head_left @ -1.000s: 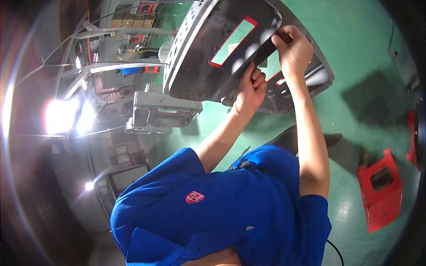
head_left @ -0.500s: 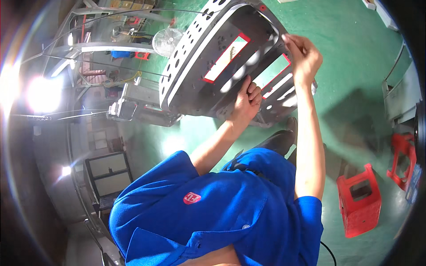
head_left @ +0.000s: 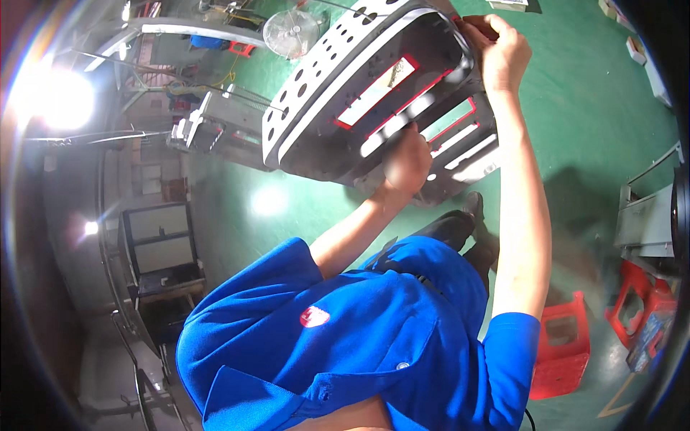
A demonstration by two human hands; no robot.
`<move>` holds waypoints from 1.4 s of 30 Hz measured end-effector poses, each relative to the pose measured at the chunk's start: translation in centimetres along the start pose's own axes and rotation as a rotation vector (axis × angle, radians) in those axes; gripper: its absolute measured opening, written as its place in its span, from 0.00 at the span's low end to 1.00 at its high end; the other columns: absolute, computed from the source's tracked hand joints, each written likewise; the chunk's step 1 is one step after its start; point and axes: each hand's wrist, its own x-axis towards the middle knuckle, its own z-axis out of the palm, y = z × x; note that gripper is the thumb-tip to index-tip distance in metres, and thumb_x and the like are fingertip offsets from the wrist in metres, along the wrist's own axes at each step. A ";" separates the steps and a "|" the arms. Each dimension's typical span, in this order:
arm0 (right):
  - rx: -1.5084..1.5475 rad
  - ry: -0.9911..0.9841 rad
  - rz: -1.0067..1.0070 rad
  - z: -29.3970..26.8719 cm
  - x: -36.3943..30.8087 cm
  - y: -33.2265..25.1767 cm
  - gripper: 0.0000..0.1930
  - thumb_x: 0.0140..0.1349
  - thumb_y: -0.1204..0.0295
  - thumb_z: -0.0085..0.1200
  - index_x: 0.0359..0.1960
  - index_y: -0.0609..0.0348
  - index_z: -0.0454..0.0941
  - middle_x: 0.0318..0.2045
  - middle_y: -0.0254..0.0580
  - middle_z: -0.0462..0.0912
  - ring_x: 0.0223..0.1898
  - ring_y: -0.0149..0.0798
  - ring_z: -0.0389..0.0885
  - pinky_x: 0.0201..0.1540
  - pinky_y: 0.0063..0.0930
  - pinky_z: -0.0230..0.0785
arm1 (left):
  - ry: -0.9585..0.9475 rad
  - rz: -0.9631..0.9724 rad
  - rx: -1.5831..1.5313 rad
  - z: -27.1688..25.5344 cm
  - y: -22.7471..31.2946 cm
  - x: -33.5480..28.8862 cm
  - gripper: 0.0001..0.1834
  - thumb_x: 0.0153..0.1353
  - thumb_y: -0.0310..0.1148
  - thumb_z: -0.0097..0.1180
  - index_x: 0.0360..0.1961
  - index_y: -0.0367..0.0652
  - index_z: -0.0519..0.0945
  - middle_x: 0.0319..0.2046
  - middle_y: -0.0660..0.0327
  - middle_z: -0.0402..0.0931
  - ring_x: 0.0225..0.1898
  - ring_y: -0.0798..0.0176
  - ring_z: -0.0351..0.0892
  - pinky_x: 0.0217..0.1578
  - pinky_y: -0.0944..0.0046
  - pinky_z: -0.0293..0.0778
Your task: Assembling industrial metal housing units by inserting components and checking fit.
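Observation:
A large dark moulded panel (head_left: 316, 147) with red-edged slots tilts in front of me, a white perforated frame (head_left: 291, 90) along its far left side. My left hand (head_left: 408, 164) is over the panel's lower middle, beside the slots. Its fingers are curled closed with the thumb pointing up the panel; blur hides whatever may be in them. At the panel's upper right corner, my right hand (head_left: 505, 54) has its fingers bent closed around the edge. The fingertips there are partly hidden.
Thin wires run to the frame from the left. Behind it stands a round fan (head_left: 291, 34), with a grey machine (head_left: 215, 126) to the left. Red plastic stools (head_left: 562, 352) stand at lower right, near a grey cabinet (head_left: 643, 223). The floor is green.
My view has shifted, and the panel sits slightly farther right and lower. My right hand has moved up and right along the panel's corner. My left hand has turned and is blurred.

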 end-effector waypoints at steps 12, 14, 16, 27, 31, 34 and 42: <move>0.353 -0.295 0.100 2.7 3.5 2.6 0.03 0.48 0.79 0.58 0.23 0.62 0.75 0.17 0.33 0.75 0.21 0.23 0.69 0.24 0.20 0.61 | 0.003 0.005 -0.050 -0.6 0.3 0.8 0.23 0.64 0.46 0.47 0.15 0.49 0.60 0.13 0.71 0.48 0.15 0.74 0.45 0.15 0.71 0.42; 0.432 -0.265 0.131 1.4 3.4 3.6 0.04 0.49 0.77 0.58 0.23 0.62 0.75 0.17 0.33 0.75 0.21 0.23 0.69 0.24 0.20 0.61 | -0.037 -0.037 -0.040 -0.2 0.3 1.1 0.24 0.64 0.46 0.47 0.14 0.50 0.57 0.13 0.71 0.48 0.15 0.75 0.45 0.15 0.72 0.41; 0.411 -0.184 0.058 -1.1 2.0 4.4 0.05 0.50 0.74 0.59 0.24 0.62 0.76 0.18 0.34 0.76 0.22 0.25 0.71 0.25 0.21 0.62 | -0.104 -0.006 0.014 1.1 -0.5 0.2 0.14 0.64 0.43 0.48 0.29 0.44 0.69 0.15 0.72 0.52 0.15 0.78 0.47 0.15 0.74 0.43; -0.352 -0.750 -0.081 -12.7 -21.1 3.9 0.09 0.40 0.73 0.60 0.27 0.59 0.77 0.27 0.38 0.76 0.35 0.40 0.74 0.41 0.35 0.65 | -0.291 -0.737 -0.436 -3.0 -14.4 -1.3 0.13 0.64 0.30 0.41 0.45 0.34 0.71 0.43 0.53 0.71 0.46 0.60 0.73 0.48 0.60 0.71; -0.474 -0.779 -0.108 -17.4 -21.6 4.1 0.10 0.40 0.73 0.58 0.28 0.58 0.77 0.30 0.37 0.76 0.36 0.39 0.73 0.43 0.35 0.64 | -0.125 -0.830 -0.127 -1.5 -17.8 -1.8 0.13 0.65 0.30 0.38 0.44 0.34 0.72 0.45 0.55 0.73 0.50 0.61 0.72 0.50 0.60 0.70; -0.590 -0.803 -0.170 -19.0 -22.4 4.6 0.08 0.43 0.75 0.56 0.27 0.59 0.75 0.30 0.39 0.75 0.37 0.39 0.74 0.43 0.35 0.64 | -0.125 -0.805 -0.042 0.0 -19.5 -2.2 0.13 0.65 0.31 0.39 0.44 0.35 0.72 0.44 0.55 0.74 0.49 0.61 0.73 0.50 0.60 0.70; -0.519 -0.813 -0.038 -21.4 -23.7 6.2 0.04 0.46 0.78 0.51 0.26 0.58 0.75 0.25 0.40 0.75 0.33 0.41 0.76 0.43 0.37 0.64 | -0.055 -0.632 -0.145 -1.7 -25.1 -3.6 0.11 0.64 0.29 0.40 0.39 0.34 0.73 0.41 0.54 0.75 0.45 0.60 0.74 0.52 0.57 0.68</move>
